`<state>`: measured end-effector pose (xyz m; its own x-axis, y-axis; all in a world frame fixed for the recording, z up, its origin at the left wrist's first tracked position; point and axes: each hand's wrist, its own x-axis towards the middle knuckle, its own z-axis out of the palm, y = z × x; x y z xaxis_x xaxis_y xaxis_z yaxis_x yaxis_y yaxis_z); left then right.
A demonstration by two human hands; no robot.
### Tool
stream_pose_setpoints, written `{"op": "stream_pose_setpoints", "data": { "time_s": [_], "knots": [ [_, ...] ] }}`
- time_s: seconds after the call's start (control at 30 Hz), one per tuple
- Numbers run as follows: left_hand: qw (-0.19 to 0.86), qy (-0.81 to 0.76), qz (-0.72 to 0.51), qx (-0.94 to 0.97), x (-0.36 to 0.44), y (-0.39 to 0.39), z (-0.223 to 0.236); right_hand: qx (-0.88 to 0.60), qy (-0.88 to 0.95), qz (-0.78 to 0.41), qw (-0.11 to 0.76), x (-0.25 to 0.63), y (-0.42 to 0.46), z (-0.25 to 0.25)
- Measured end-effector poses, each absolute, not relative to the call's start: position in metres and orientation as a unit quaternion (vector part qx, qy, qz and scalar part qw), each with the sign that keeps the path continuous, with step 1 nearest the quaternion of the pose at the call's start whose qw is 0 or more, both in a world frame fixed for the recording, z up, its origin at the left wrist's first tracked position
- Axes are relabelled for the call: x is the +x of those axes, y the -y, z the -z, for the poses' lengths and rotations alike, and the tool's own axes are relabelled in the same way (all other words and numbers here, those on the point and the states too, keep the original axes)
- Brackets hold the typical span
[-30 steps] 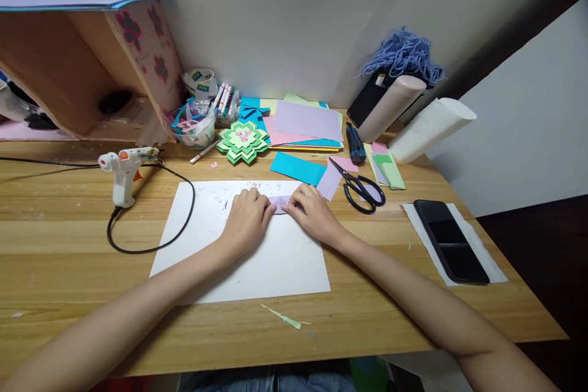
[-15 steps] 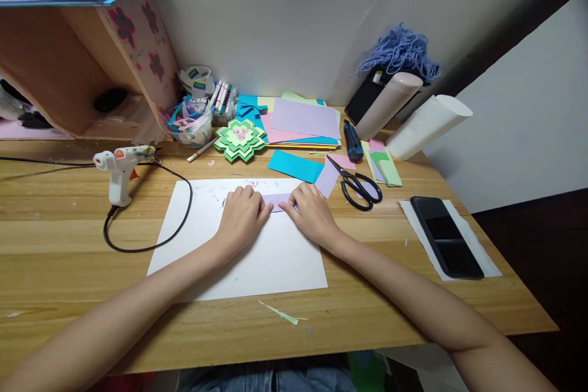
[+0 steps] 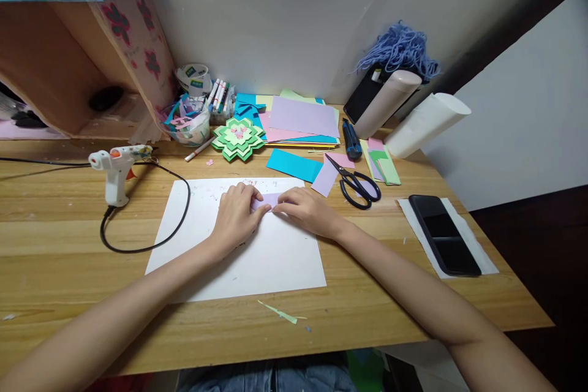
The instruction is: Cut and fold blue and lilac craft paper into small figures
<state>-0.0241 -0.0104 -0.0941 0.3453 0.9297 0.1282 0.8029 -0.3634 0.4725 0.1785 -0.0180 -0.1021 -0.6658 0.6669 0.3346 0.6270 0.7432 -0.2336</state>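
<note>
A small lilac paper piece point(image 3: 267, 199) lies on a white sheet point(image 3: 275, 257) in the middle of the wooden desk point(image 3: 55, 239). My left hand point(image 3: 236, 215) presses its curled fingers on the piece's left end. My right hand point(image 3: 305, 211) pinches the right end, fingertips meeting the left hand's. Most of the lilac piece is hidden under the fingers.
A glue gun point(image 3: 114, 168) with a looping black cord stands at the left. Black scissors point(image 3: 356, 182), a blue cutter point(image 3: 351, 141), coloured paper sheets point(image 3: 301, 119), a green paper flower point(image 3: 239, 139) and a bowl of scraps point(image 3: 186, 122) lie behind. A phone point(image 3: 443, 233) rests at the right.
Both hands have drawn closer together over the lilac piece, and my right hand has slid left. Less of the piece shows between them now.
</note>
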Motion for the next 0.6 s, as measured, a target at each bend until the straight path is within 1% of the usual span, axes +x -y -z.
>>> {"op": "stream_pose_setpoints", "data": {
  "time_s": [0.07,0.17,0.23,0.4,0.5,0.6],
  "knots": [
    [0.183,-0.535,-0.194,0.802,-0.026,0.009,0.094,-0.301,0.931,-0.054,0.197,0.183,0.017,0.101],
    [0.202,-0.517,-0.206,0.806,-0.029,0.006,0.095,-0.282,0.934,-0.065,0.209,0.189,0.015,0.098],
    [0.189,-0.487,-0.211,0.826,-0.030,0.006,0.096,-0.276,0.933,-0.083,0.214,0.194,0.015,0.097],
    [0.128,-0.351,-0.197,0.906,-0.031,0.007,0.097,-0.280,0.921,-0.121,0.244,0.201,0.016,0.099],
    [0.109,-0.311,-0.194,0.924,-0.032,0.007,0.096,-0.300,0.906,-0.108,0.280,0.197,0.016,0.103],
    [0.090,-0.296,-0.197,0.930,-0.032,0.005,0.097,-0.300,0.904,-0.058,0.301,0.190,0.015,0.107]
  ]
}}
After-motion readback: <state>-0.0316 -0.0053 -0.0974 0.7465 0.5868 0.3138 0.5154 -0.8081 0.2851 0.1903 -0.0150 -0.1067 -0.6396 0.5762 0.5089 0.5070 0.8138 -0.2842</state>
